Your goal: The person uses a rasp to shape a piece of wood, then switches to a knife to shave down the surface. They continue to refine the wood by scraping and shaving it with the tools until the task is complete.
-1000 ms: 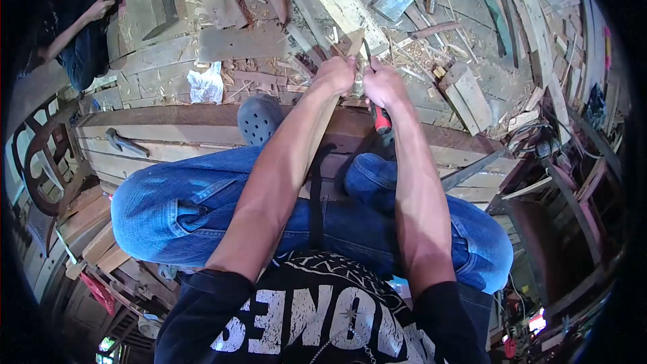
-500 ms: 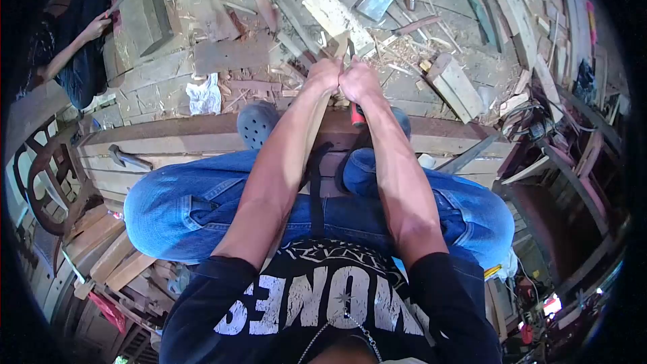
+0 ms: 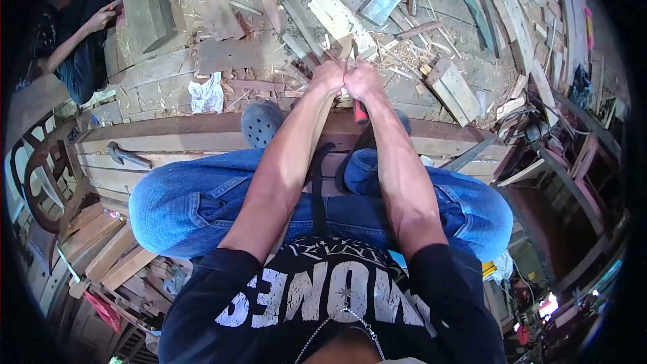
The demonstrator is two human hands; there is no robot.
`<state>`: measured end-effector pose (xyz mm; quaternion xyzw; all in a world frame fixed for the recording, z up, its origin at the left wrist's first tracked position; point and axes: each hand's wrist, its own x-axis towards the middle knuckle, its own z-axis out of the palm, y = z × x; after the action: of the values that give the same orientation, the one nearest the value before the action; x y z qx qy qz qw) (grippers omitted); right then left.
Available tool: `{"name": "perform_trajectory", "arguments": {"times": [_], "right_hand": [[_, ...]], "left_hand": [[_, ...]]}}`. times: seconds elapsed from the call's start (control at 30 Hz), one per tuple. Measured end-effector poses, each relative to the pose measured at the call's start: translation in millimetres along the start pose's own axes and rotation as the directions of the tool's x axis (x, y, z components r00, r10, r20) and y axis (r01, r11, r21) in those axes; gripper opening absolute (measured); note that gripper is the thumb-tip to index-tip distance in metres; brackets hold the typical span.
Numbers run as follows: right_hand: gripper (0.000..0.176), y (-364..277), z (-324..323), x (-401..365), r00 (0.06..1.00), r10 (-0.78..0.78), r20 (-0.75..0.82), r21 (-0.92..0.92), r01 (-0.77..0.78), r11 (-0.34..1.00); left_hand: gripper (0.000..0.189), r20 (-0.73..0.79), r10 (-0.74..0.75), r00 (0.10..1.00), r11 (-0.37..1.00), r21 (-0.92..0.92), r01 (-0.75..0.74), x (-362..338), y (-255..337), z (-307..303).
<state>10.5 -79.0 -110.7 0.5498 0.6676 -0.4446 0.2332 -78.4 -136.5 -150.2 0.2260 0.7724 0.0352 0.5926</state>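
In the head view both my hands meet in front of me, above the wooden floor. My left hand [image 3: 327, 76] is closed around a thin wooden strip [image 3: 325, 116], whose lower length runs back along my left forearm toward my body. The strip's tip shows just beyond the fingers. Held in my right hand [image 3: 364, 82] is a knife [image 3: 360, 114]; the red and black end of its handle sticks out below the fist. Its narrow blade points away from me, close beside the strip. Whether the blade touches the wood is hard to see. A pale wood block [image 3: 342, 21] lies just beyond my hands.
A grey sharpening stone [image 3: 385, 0] and another block [image 3: 454, 91] lie on the shaving-strewn floor. A hammer [image 3: 128, 156] rests on the beam at left. A crumpled white cloth [image 3: 206, 94] lies nearby. At upper left, another person's hand [image 3: 101, 19] holds a tool.
The view has shifted slightly. My hands stay together, gripping the knife and the wooden strip in nearly the same pose.
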Motion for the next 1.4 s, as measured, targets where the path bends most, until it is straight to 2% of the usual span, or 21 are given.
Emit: {"name": "perform_trajectory", "arguments": {"times": [0.07,0.1,0.13,0.2,0.27,0.33,0.37,0.4,0.47,0.6,0.73,0.77,0.87,0.93,0.97,1.0,1.03,1.13,1.23,1.33,1.4], "right_hand": [[0.052,4.7,0.9,32.6,0.999,-0.042,0.032,-0.103,0.045,0.994],[0.056,-1.0,-1.8,35.5,0.999,-0.011,0.036,-0.080,0.014,0.997],[0.056,-12.0,-7.5,35.9,0.999,-0.023,0.037,-0.071,0.025,0.997],[0.054,-11.4,-10.6,18.8,0.994,0.064,0.087,0.014,-0.066,0.998],[0.047,16.0,14.8,43.7,1.000,-0.007,0.027,-0.090,0.009,0.996],[0.043,24.9,26.5,43.6,0.944,-0.316,-0.093,-0.357,0.264,0.896],[0.044,32.0,32.7,43.0,0.982,-0.108,-0.157,-0.120,0.090,0.989],[0.044,28.6,31.7,33.6,0.984,-0.102,-0.147,-0.120,0.085,0.989],[0.047,24.1,25.3,17.1,0.994,0.055,-0.099,0.131,-0.042,0.991],[0.056,7.3,7.2,-8.3,0.999,0.014,-0.038,0.113,-0.009,0.994],[0.053,12.9,10.1,1.0,0.997,-0.015,-0.081,0.094,0.023,0.995],[0.053,15.9,8.2,-0.8,0.999,0.026,-0.035,0.215,-0.018,0.976],[0.055,20.0,7.6,6.2,0.999,0.005,0.037,0.238,-0.014,0.971],[0.053,18.7,1.8,6.3,0.997,0.015,0.077,0.273,-0.036,0.961],[0.052,18.5,-1.1,6.0,0.993,0.024,0.115,0.305,-0.058,0.951],[0.052,16.3,-5.3,5.9,0.993,0.025,0.117,0.307,-0.060,0.950],[0.049,14.4,-9.4,5.6,0.992,-0.017,0.123,0.300,-0.020,0.954],[0.042,11.5,-13.3,3.2,0.990,-0.038,0.137,0.276,-0.001,0.961],[0.042,13.5,-8.2,11.9,0.993,-0.108,0.056,0.147,0.099,0.984],[0.055,-2.5,-11.6,4.7,0.996,-0.076,0.051,0.068,0.072,0.995],[0.052,-14.9,-15.6,-5.2,0.994,0.009,0.105,0.081,-0.017,0.997]], "left_hand": [[0.047,0.018,0.050,0.999,0.996,-0.075,-0.049,-7.8,5.0,-6.5],[0.044,-0.026,0.112,0.993,0.994,0.000,-0.112,-1.0,1.1,-6.0],[0.043,-0.167,0.222,0.961,0.971,0.125,-0.203,3.5,-3.0,-2.1],[0.057,-0.028,-0.019,0.999,0.999,-0.043,0.018,3.3,-2.5,-2.1],[0.061,-0.040,0.016,0.999,0.999,-0.029,-0.017,-1.1,5.2,-6.6],[0.059,-0.037,-0.031,0.999,0.996,-0.084,0.028,-6.6,6.1,-8.8],[0.058,-0.086,-0.016,0.996,0.997,-0.072,0.010,-8.8,6.9,-7.1],[0.058,-0.078,-0.024,0.997,0.997,-0.073,0.019,-11.0,5.4,-7.7],[0.057,-0.029,-0.041,0.999,0.994,-0.099,0.038,-8.8,6.4,-8.2],[0.056,-0.038,-0.031,0.999,0.992,-0.126,0.026,-8.8,4.6,-7.6],[0.056,-0.039,-0.028,0.999,0.995,-0.100,0.024,-7.5,4.5,-8.7],[0.056,-0.039,-0.029,0.999,0.995,-0.099,0.025,-5.9,3.6,-8.1],[0.056,0.002,-0.047,0.999,0.983,-0.177,0.047,3.7,-2.4,-3.3],[0.052,0.035,-0.010,0.999,0.936,-0.351,0.021,12.2,-10.5,1.9],[0.052,0.038,-0.014,0.999,0.937,-0.347,0.026,15.5,-15.1,5.4],[0.050,0.087,-0.005,0.996,0.868,-0.495,0.047,10.8,-13.9,3.9],[0.047,0.133,0.011,0.991,0.774,-0.628,0.076,5.9,-11.5,1.1],[0.043,0.205,0.035,0.978,0.673,-0.729,0.129,-1.3,-7.7,-4.6],[0.042,0.213,0.025,0.977,0.676,-0.723,0.140,-4.8,-5.5,-7.5],[0.045,0.235,0.015,0.972,0.661,-0.732,0.166,0.3,-10.5,-3.7],[0.046,0.166,0.105,0.981,0.683,-0.729,0.050,3.7,-12.1,-0.8]]}}
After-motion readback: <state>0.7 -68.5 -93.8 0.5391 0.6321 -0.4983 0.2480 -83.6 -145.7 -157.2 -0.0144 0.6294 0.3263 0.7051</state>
